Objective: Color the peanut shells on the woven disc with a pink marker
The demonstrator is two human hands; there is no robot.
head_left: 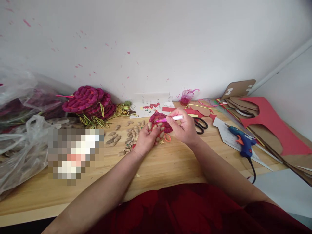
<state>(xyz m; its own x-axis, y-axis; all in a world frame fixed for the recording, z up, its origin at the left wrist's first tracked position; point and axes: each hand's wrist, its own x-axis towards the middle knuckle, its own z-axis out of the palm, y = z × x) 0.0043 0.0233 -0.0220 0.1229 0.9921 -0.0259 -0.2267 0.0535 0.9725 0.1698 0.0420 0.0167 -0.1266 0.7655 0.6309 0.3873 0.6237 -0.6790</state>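
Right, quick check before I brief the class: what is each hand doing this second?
Left hand: closed, holding the partly painted peanut piece.
Right hand: closed, holding the white-handled brush.

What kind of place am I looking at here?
Probably a craft workspace: there's a glue gun and scissors on a wooden table, and the right hand holds a paintbrush.

Pixel blocks cover whatever's on the table (97,195) at left, so no telling what that is. Stuff inside the plastic bag (26,156) is mostly murky, and the bag runs off the left edge. The red sheet (273,120) hides part of the cardboard (290,164) underneath.
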